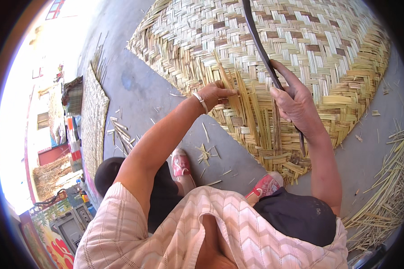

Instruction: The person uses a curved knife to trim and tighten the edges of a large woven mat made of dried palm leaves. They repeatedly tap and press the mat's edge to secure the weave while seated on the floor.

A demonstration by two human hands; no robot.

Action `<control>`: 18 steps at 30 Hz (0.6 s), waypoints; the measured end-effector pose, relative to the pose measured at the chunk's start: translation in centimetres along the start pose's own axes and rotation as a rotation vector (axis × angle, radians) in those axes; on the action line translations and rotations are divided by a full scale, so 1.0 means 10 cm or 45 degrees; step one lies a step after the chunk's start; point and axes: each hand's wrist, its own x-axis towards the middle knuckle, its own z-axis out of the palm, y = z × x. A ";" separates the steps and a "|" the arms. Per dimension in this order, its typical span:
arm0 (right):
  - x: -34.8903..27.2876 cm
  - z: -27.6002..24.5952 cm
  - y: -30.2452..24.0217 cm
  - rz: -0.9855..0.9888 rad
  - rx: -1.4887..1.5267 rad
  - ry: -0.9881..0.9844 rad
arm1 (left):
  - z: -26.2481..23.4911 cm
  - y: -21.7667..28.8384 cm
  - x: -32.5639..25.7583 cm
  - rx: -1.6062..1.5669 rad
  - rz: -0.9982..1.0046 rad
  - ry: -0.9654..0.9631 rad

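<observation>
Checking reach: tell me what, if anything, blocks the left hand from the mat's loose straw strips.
Nothing visible: the left hand is at the loose straw strips. The long dark strip in the right hand lies to their right, not between.

Spreading beneath both hands, gray floor (121, 105), with a bluish stain (128, 80) left of the left hand (214, 93). Farther left of that hand, a second woven mat (93, 130), with thin loose stalks (102, 58) near its far end. Between that mat and the left hand, nearer the body, cut straw pieces (122, 134) lying loosely scattered. Just bodyward of the left hand, a star-like tangle of straw scraps (204, 154). Right of the right hand (295, 96) and nearer the body, a large heap of loose straw (386, 197). Well beyond the left hand, past the second mat, a dark checked cloth (72, 98), a brownish strawlike pile (51, 177) and gray boxy equipment (69, 228).
</observation>
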 end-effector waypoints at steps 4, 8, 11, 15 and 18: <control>-0.43 -0.10 0.13 0.130 -0.154 0.015 | -0.10 -0.05 0.01 -0.055 0.024 -0.027; -0.85 -0.07 0.38 0.137 -0.559 0.088 | -0.09 -0.04 0.15 0.135 -0.056 0.272; -0.97 -0.06 0.50 0.154 -0.876 0.045 | -0.17 0.12 0.25 0.322 -0.119 0.294; -0.84 0.01 0.53 -0.004 -1.347 -0.057 | -0.41 0.55 0.37 0.810 0.534 0.670; -0.61 0.01 0.48 0.079 -1.762 -0.193 | -0.45 0.81 0.43 1.788 0.848 0.679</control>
